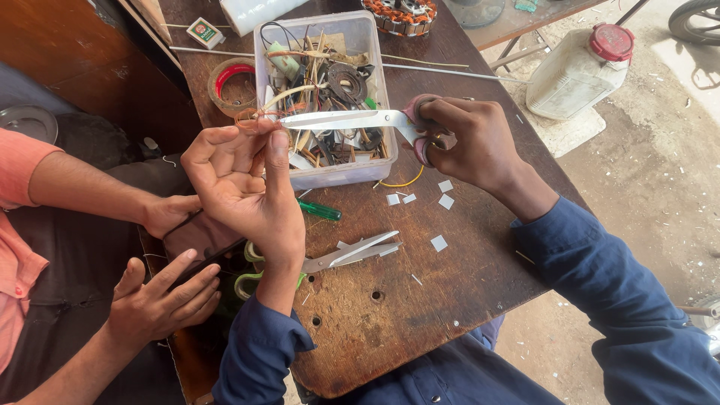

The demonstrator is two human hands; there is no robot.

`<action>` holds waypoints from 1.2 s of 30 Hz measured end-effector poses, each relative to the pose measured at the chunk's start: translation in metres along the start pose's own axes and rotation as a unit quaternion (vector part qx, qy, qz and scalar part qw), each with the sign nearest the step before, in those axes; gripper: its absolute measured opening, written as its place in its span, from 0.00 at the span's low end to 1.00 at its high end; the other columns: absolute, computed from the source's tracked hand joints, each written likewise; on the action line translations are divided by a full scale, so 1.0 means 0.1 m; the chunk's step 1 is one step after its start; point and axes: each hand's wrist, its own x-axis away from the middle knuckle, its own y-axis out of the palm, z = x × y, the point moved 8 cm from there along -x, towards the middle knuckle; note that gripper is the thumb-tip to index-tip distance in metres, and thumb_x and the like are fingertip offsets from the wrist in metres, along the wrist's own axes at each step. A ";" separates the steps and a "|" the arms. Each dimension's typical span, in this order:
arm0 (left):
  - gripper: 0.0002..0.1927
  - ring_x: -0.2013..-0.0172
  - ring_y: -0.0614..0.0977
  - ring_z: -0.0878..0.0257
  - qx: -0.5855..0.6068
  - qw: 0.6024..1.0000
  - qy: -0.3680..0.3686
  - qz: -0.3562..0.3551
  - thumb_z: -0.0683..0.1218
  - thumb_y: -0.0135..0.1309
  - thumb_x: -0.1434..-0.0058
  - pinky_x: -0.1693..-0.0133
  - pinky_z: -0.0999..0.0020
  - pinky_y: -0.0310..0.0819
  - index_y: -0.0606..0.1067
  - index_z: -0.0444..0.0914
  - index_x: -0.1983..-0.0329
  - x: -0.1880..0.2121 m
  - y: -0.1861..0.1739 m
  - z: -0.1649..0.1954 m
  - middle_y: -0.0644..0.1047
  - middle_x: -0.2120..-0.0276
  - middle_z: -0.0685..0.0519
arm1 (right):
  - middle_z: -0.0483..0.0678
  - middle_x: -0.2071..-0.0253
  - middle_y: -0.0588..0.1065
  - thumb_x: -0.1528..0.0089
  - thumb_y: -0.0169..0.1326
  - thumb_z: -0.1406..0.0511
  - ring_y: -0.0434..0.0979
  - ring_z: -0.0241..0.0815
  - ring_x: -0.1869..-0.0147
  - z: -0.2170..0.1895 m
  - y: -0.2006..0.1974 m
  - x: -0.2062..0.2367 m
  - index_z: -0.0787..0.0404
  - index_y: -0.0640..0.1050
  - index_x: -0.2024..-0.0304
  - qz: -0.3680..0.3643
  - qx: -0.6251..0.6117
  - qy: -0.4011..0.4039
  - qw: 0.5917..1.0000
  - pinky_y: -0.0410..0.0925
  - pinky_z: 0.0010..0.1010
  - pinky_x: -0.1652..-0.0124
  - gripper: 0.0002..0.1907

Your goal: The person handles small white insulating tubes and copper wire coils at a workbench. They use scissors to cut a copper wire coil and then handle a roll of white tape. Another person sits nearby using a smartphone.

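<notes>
My left hand point(244, 180) is raised over the brown wooden table point(420, 300), pinching a small loop of thin copper wire point(250, 118) between thumb and fingers. My right hand point(472, 142) grips the pink handles of a pair of scissors point(352, 118). Their steel blades point left and reach the wire at my left fingertips. Both hands hover above a clear plastic box point(337, 174) full of wires and small parts.
A second pair of scissors point(352, 253) with green handles lies on the table, beside a green screwdriver point(321, 211) and white paper scraps point(439, 242). Another person's hands point(161, 304) hold a phone at the left. A white jug point(574, 71) stands on the ground.
</notes>
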 end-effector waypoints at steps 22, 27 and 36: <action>0.17 0.49 0.81 0.63 0.002 1.000 0.004 0.007 0.31 0.55 0.23 0.43 0.71 0.78 0.62 0.35 0.42 -0.01 -0.01 -0.02 0.77 0.52 0.46 | 0.52 0.60 0.81 0.45 0.66 0.71 0.85 0.45 0.58 -0.03 0.02 -0.02 0.66 0.79 0.56 -0.015 -0.034 -0.008 0.999 0.77 0.34 0.57 0.16; 0.17 0.48 0.81 0.64 -0.003 1.000 0.003 0.002 0.32 0.55 0.23 0.43 0.71 0.78 0.62 0.35 0.41 0.00 0.00 -0.02 0.77 0.51 0.46 | 0.53 0.59 0.81 0.45 0.67 0.71 0.85 0.46 0.57 -0.06 0.00 0.00 0.66 0.79 0.55 -0.010 -0.034 -0.015 0.999 0.77 0.34 0.57 0.17; 0.17 0.48 0.81 0.65 -0.011 1.000 -0.001 0.006 0.33 0.56 0.23 0.42 0.71 0.77 0.62 0.35 0.42 0.01 0.00 -0.02 0.77 0.51 0.46 | 0.52 0.61 0.81 0.46 0.68 0.69 0.84 0.46 0.59 -0.02 0.02 0.02 0.65 0.80 0.54 -0.012 -0.003 -0.021 1.000 0.75 0.36 0.59 0.18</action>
